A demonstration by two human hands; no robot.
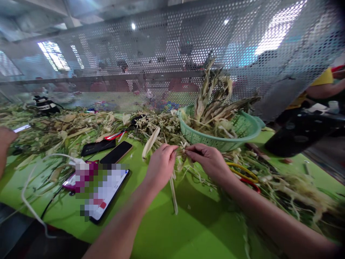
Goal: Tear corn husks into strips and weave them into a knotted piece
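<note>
Both hands meet over the green table (pixel 167 233), pinching a small knotted piece of pale corn husk (pixel 183 148). My left hand (pixel 161 163) is closed on its left side, thumb and forefinger together. My right hand (pixel 208 160) grips the other side between thumb and fingertips. A narrow husk strip (pixel 173 194) hangs below my left hand. Just beyond that hand, a wider pale husk (pixel 151 142) lies on the table. Behind my right hand stands a green plastic basket (pixel 207 139) with dried corn husks (pixel 212 104) in it.
On the left lie a lit phone (pixel 113 199), a dark phone (pixel 116 152), a white cable (pixel 25 192) and red-handled scissors (pixel 115 136). Husk scraps (pixel 75 126) cover the back. Yellow-and-red handles (pixel 244 171) lie by my right forearm. A perforated metal screen (pixel 151 54) stands behind. Another person's hand (pixel 7 140) shows at left.
</note>
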